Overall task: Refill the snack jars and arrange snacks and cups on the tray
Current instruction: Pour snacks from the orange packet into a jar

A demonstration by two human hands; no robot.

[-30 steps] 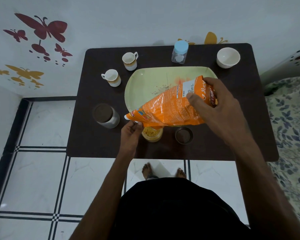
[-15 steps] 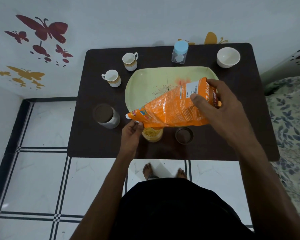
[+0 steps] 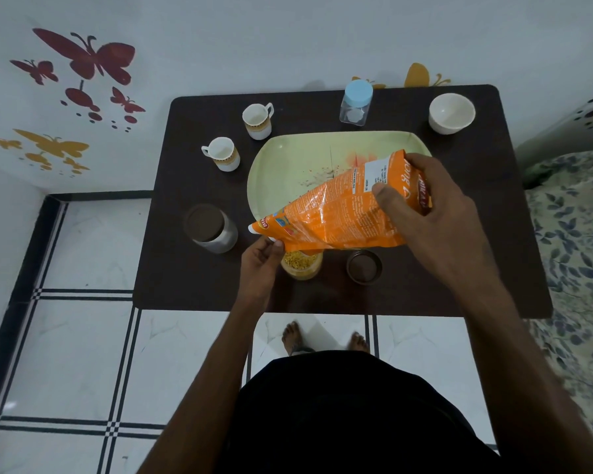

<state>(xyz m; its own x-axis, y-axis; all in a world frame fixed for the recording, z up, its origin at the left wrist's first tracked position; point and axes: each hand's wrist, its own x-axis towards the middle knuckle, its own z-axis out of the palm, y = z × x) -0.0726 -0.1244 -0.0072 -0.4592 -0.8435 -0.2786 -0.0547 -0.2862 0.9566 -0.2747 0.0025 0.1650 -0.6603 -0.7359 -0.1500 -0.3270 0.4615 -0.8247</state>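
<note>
An orange snack packet [image 3: 339, 213] is tilted, its lower left end over an open jar [image 3: 302, 265] holding yellow snack. My right hand [image 3: 421, 203] grips the packet's raised right end. My left hand [image 3: 259, 258] pinches the packet's lower corner beside the jar. The jar's brown lid [image 3: 364, 267] lies on the table to its right. A pale green tray [image 3: 288, 165] lies behind the packet, partly hidden by it. Two white cups [image 3: 221, 153] [image 3: 258, 120] stand left of the tray.
A closed jar with a brown lid [image 3: 210, 227] stands at the left of the dark table [image 3: 172, 275]. A clear jar with a blue lid [image 3: 356, 102] and a white bowl [image 3: 452, 112] stand at the back. A bed [image 3: 575, 241] borders the right side.
My right hand has raised the packet's right end a little, so the packet tilts more steeply toward the open jar. My left hand has stayed at the lower corner.
</note>
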